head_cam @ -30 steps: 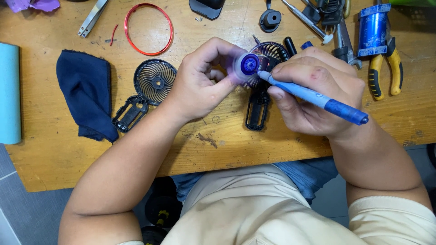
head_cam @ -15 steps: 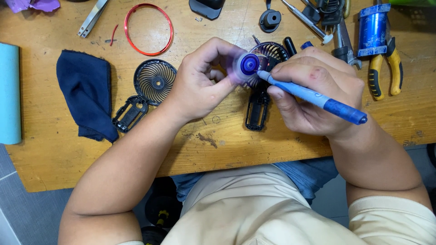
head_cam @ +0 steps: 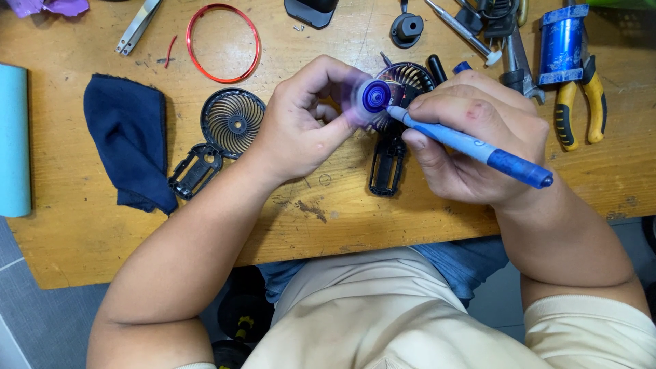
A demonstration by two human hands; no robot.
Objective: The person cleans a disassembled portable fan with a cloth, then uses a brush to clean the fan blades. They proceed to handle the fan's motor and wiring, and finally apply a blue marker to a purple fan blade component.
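My left hand [head_cam: 307, 123] pinches a small blue-purple fan rotor [head_cam: 372, 97] between thumb and fingers, held above the wooden table [head_cam: 328, 205]. My right hand [head_cam: 471, 137] grips a blue pen-shaped tool [head_cam: 471, 145], its tip touching the rotor's hub. Under both hands lies a black fan housing with grille and handle [head_cam: 391, 154], partly hidden.
A second black fan grille half [head_cam: 225, 130] and a dark blue cloth [head_cam: 126, 140] lie to the left. A red ring [head_cam: 223, 42], tweezers [head_cam: 139, 26], yellow-handled pliers [head_cam: 581, 102], a blue cylinder [head_cam: 560, 37] and several small tools sit along the far edge. A light-blue roll [head_cam: 14, 137] rests at far left.
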